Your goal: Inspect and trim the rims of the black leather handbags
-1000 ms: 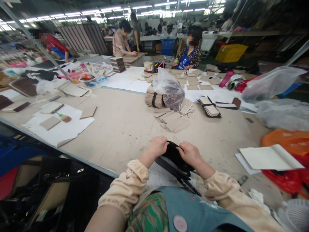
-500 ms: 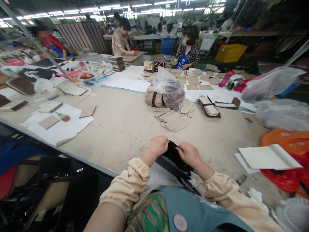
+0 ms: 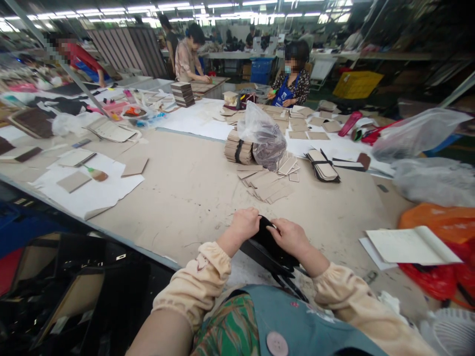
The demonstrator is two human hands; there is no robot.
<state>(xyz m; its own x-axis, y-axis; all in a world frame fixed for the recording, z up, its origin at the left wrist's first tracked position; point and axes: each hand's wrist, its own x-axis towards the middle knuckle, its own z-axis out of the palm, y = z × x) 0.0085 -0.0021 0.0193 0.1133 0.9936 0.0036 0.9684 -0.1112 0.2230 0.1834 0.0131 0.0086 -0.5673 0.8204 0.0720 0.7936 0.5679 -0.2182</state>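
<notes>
Probably light and pliable, the black piece [image 3: 267,247] suits holding by its edge, where left hand [image 3: 245,225] and right hand [image 3: 291,238] fingers pinch it.

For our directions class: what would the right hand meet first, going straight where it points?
Beyond the black piece it holds, the right hand would probably meet the left hand; depth is unclear.

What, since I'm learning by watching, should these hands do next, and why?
Probably slide the right hand slightly along the rim of the black piece, pinching as it goes, while the left hand steadies it: both hands are at its far edge, with a short stretch of rim showing between them.
</notes>
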